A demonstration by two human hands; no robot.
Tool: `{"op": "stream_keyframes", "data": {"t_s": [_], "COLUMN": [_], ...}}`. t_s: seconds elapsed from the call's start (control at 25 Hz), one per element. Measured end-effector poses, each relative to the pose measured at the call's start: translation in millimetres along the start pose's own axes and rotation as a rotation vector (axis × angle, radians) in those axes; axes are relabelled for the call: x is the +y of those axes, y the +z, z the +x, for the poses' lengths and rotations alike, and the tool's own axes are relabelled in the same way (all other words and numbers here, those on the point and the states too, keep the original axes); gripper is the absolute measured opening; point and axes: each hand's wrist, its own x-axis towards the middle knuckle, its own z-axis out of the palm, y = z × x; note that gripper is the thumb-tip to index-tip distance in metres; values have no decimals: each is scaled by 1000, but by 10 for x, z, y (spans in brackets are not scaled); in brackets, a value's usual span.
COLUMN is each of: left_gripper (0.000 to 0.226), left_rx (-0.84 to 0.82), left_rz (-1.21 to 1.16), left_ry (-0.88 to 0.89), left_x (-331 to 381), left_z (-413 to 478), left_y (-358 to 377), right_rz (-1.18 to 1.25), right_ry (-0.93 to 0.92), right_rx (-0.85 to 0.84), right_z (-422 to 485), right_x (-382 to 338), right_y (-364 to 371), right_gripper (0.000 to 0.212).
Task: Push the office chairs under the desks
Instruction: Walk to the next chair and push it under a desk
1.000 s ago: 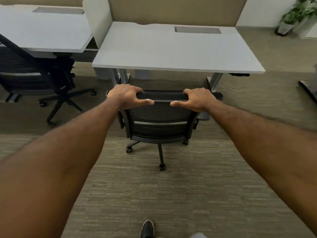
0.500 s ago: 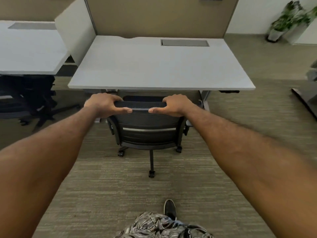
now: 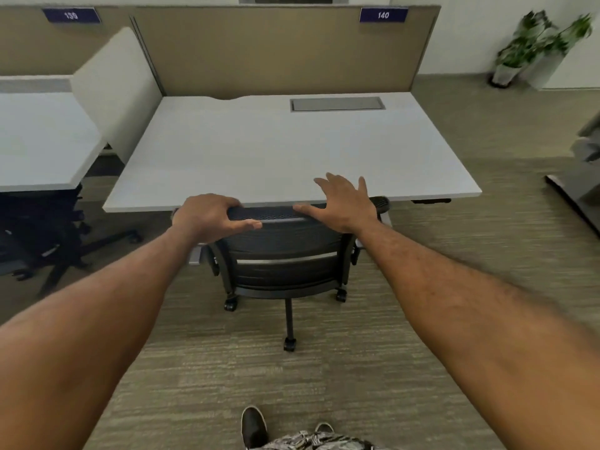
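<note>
A black mesh office chair (image 3: 285,267) stands tucked against the front edge of the white desk (image 3: 279,151), its seat hidden beneath the top. My left hand (image 3: 211,216) grips the left part of the chair's top rail, thumb along its near side. My right hand (image 3: 344,203) is over the right part of the rail with fingers spread apart, lifted above the desk edge and holding nothing. A second black chair (image 3: 42,235) sits under the neighbouring desk (image 3: 39,141) on the left.
Tan partition panels (image 3: 279,50) with number plates 139 and 140 back the desks. A potted plant (image 3: 532,43) stands at the far right wall. Dark furniture (image 3: 581,190) juts in at the right edge. Carpet lies around my shoe (image 3: 253,427).
The chair has rolled forward under the desk. My right hand has let go of the top rail and opened; my left hand still grips it. I have stepped closer.
</note>
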Motion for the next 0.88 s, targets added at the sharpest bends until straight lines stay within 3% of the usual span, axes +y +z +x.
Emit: {"op": "stream_keyframes", "data": {"t_s": [0.2,0.4,0.56,0.88], "left_gripper": [97,102,102,109], "left_rx": [31,63,84,38], "left_rz": [-7,-15,-6,10], "left_ry": [50,65,80,9], "left_x": [-55,-87,-113,-80], "left_z": [338,590,748,919], "left_y": [18,60,23,-46], "right_rz": [-24,-6,-3,-21], "right_ry": [116,119,131,-9], "right_rx": [-74,28,-12,-160], "right_z": [322,486,626,950], "right_x": [107,152,211,369], "right_y": [1,-27,-44,-175], "right_gripper": [100,96,93,90]}}
